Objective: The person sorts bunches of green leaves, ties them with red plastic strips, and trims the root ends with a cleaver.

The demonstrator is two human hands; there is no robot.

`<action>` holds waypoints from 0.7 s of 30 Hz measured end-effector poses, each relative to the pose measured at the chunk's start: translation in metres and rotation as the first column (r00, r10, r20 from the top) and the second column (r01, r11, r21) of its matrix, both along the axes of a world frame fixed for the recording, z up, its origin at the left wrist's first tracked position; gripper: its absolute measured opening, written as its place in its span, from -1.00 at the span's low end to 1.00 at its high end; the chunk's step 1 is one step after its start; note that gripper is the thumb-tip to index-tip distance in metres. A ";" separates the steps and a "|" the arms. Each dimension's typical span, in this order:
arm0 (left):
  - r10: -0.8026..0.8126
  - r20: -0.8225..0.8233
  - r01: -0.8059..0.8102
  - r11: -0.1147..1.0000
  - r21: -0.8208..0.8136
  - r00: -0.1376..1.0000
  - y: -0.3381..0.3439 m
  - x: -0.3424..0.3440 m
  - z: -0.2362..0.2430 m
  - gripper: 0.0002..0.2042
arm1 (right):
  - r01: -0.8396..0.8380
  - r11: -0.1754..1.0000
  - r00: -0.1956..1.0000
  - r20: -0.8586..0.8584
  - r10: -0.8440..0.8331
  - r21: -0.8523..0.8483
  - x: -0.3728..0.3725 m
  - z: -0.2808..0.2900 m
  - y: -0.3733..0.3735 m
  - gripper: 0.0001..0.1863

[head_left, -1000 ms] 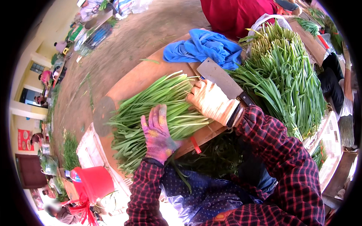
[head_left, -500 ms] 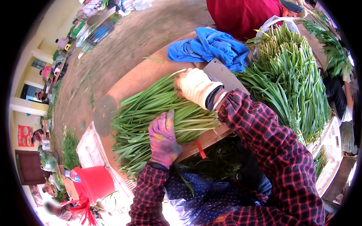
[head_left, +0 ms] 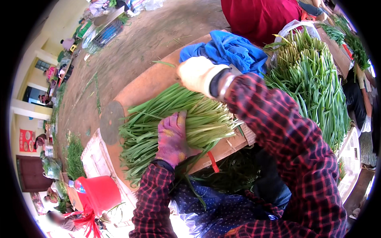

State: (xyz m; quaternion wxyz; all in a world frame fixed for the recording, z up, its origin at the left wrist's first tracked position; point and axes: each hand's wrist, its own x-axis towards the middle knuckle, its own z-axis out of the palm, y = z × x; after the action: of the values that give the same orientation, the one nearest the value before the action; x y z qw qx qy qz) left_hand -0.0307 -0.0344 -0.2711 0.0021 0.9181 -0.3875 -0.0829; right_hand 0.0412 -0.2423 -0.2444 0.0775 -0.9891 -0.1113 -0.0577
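A thick bundle of garlic chives [head_left: 210,119] lies across a round brown board, leafy ends to the left and pale stem ends to the right. My left hand [head_left: 172,137], in a pink and purple stained glove, grips the bundle from above near its middle, thumb apart from the fingers. Over the bundle's far edge hovers my right hand [head_left: 196,75], in a white glove and smeared by motion. Its fingers look curled, and whatever they may hold is hidden. A red tie strip [head_left: 213,162] hangs from the board's near edge.
A crumpled blue cloth [head_left: 230,51] lies on the board [head_left: 139,85] at the back. To the right stands a big stack of chives [head_left: 313,87] beside a white plastic basket [head_left: 349,162]. A red bucket [head_left: 99,194] stands at lower left. A person in dark red [head_left: 258,18] is at the back.
My right hand has lifted off the chives and moved left and away from me. The stem ends show more openly now. My left hand stays on the bundle.
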 end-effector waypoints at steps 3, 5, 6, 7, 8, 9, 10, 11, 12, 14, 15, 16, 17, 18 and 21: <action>-0.002 0.037 0.005 0.997 -0.078 0.999 0.006 -0.003 -0.005 0.21 | -0.036 0.992 0.984 -0.177 0.014 -0.122 0.037 -0.034 0.015 -0.75; 0.001 0.046 0.006 0.990 -0.138 0.999 0.007 -0.006 -0.008 0.21 | -0.046 0.988 0.931 -0.364 -0.011 -0.147 0.046 -0.043 0.019 -0.63; 0.000 0.051 0.009 0.986 -0.169 0.999 0.007 -0.006 -0.009 0.20 | 0.019 0.993 0.905 -0.420 -0.065 -0.113 0.047 -0.048 0.016 -0.58; 0.003 0.051 0.008 0.977 -0.214 0.999 0.008 -0.007 -0.010 0.20 | -0.016 0.996 0.893 -0.448 -0.027 -0.090 0.047 -0.047 0.014 -0.56; 0.003 0.050 0.010 0.966 -0.259 0.999 0.008 -0.008 -0.009 0.19 | -0.047 0.997 0.880 -0.476 0.010 -0.067 0.046 -0.047 0.012 -0.54; 0.002 0.050 0.013 0.953 -0.304 0.999 0.008 -0.009 -0.010 0.18 | -0.053 0.998 0.865 -0.501 0.026 -0.040 0.041 -0.048 0.008 -0.53; 0.012 0.095 0.020 0.941 -0.337 0.995 0.010 -0.011 -0.011 0.17 | -0.117 0.993 0.875 -0.473 0.104 0.002 0.033 -0.040 0.011 -0.58; 0.026 0.143 0.029 0.928 -0.372 0.989 0.012 -0.014 -0.011 0.16 | -0.144 0.984 0.877 -0.446 0.176 0.107 0.022 -0.032 0.010 -0.62; 0.040 0.189 0.041 0.913 -0.406 0.981 0.015 -0.018 -0.011 0.15 | -0.170 0.963 0.877 -0.414 0.244 0.209 0.009 -0.026 0.010 -0.65; -0.016 0.358 0.169 0.901 -0.400 0.934 0.013 -0.025 -0.017 0.07 | -0.184 0.965 0.923 -0.304 0.235 0.187 -0.034 -0.034 0.003 -0.76; -0.048 0.497 0.245 0.908 -0.340 0.866 0.024 -0.025 -0.022 0.05 | -0.146 0.969 0.950 -0.246 0.194 0.200 -0.053 -0.035 0.016 -0.80; -0.082 0.623 0.319 0.905 -0.279 0.778 0.029 -0.025 -0.027 0.04 | -0.100 0.974 0.971 -0.192 0.140 0.204 -0.071 -0.032 0.024 -0.83; -0.064 0.542 0.284 0.899 -0.333 0.838 0.020 -0.032 -0.014 0.08 | -0.102 0.978 0.966 -0.217 0.141 0.181 -0.085 -0.020 0.025 -0.81; -0.051 0.456 0.229 0.911 -0.344 0.888 0.016 -0.031 -0.008 0.11 | -0.104 0.982 0.960 -0.243 0.141 0.158 -0.096 -0.010 0.024 -0.79; -0.071 0.156 0.125 0.922 -0.366 0.985 0.009 -0.019 0.002 0.28 | -0.195 0.967 0.981 0.034 0.192 0.161 -0.110 -0.029 0.013 -0.86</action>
State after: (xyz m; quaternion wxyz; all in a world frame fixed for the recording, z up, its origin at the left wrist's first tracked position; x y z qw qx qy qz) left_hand -0.0497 -0.0256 -0.2689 0.1460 0.8838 -0.4408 0.0571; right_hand -0.0690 -0.2291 -0.2736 0.1626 -0.9632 -0.2030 -0.0679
